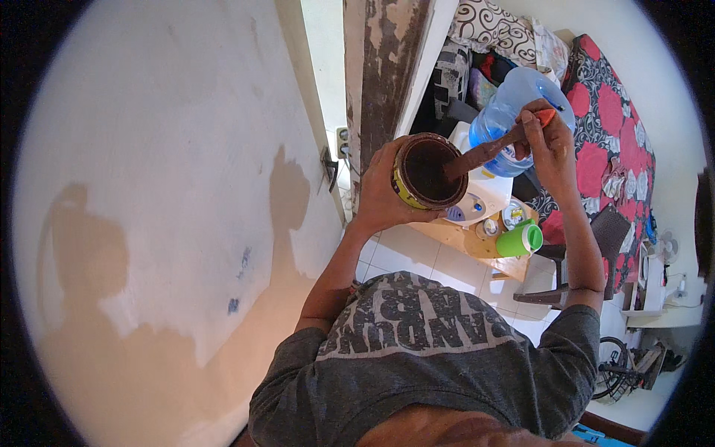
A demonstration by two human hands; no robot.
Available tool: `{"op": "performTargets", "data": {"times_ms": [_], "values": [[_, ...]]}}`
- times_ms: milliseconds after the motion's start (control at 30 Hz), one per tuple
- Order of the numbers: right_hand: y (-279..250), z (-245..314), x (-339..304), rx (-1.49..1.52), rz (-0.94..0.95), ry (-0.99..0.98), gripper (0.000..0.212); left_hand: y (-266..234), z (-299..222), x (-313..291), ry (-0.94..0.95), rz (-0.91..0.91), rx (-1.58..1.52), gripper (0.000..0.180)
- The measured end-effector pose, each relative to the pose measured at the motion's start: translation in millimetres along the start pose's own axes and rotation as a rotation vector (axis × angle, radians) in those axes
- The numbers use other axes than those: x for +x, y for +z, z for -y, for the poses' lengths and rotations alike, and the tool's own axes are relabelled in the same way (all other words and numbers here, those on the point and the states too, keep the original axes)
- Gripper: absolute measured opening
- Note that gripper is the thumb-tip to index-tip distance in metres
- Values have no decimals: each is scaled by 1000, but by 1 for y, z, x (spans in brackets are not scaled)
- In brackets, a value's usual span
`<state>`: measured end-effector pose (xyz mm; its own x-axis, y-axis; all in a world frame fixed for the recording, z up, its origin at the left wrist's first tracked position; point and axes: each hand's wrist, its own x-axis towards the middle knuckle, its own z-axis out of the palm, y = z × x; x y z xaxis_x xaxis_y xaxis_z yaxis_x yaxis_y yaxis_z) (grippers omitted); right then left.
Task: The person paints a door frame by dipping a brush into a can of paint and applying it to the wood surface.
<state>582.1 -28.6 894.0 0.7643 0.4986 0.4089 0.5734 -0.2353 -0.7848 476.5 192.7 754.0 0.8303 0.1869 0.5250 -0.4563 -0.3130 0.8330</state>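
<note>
A round paint can [407, 191] with a brown-smeared rim and a strip of yellow label is gripped from its left side by my left hand [378, 192]. The can is tipped so its dark inside faces up toward me. My right hand [550, 149] has its fingers closed round a paintbrush [485, 153], whose red-orange handle end sticks out past the fingers. Brown paint coats the brush along its length. Its bristle end is at the right side of the can's mouth; whether it touches the paint inside cannot be made out.
Ahead stands a door frame [387, 67] with patchy, peeling brown paint. At left is a pale door [171, 127] with a handle [329, 170]. Beyond my hands are a large water bottle [488, 123], a green jug [514, 240] on a low wooden table [454, 240], and a red-patterned bed [611, 112].
</note>
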Motion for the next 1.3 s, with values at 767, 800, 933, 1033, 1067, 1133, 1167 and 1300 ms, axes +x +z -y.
{"op": "performTargets", "data": {"times_ms": [767, 800, 933, 1033, 1067, 1133, 1167, 1300], "values": [[-4, 106, 43, -480, 278, -660, 24, -56, -24, 78, 34, -15, -115, 90], [-8, 110, 46, -460, 221, -694, 23, -56, -26, 82, 62, -11, -83, 89], [-19, 150, 67, -495, 31, -839, 17, -68, -35, 102, 126, -19, -6, 84], [-41, 187, 94, -525, -187, -994, 15, -68, -52, 120, 147, -2, -83, 82], [-45, 200, 105, -556, -277, -1033, 15, -70, -56, 124, 148, 0, -111, 82], [-47, 225, 127, -470, -401, -995, 16, -78, -59, 129, 153, -17, -99, 81], [-53, 243, 132, -535, -469, -1089, 17, -78, -66, 129, 167, -19, -100, 81], [-73, 292, 177, -803, -590, -1410, 21, -81, -70, 123, 164, -36, -87, 81]]}}
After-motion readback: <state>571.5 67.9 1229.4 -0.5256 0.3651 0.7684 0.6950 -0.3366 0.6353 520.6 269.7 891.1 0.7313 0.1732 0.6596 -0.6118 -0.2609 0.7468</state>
